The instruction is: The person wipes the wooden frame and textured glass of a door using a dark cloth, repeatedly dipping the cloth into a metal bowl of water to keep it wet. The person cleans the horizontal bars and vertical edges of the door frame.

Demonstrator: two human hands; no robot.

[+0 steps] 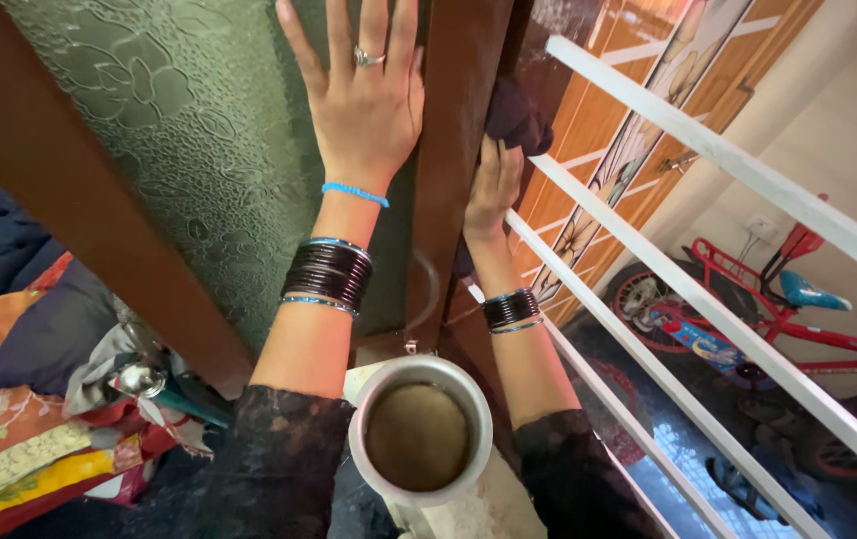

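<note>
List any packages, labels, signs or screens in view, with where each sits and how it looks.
No packages, signs or screens show.
Bicycle panel: on the red bicycle's frame at right, a blue printed decal with coloured figures, too small to make out.
Wall socket: pale square plate on the cream wall above the bicycle, unmarked as far as can be seen.

Home, child's bicycle [748, 309], patterned wooden door [638, 120], folded fabrics [19, 439]
</note>
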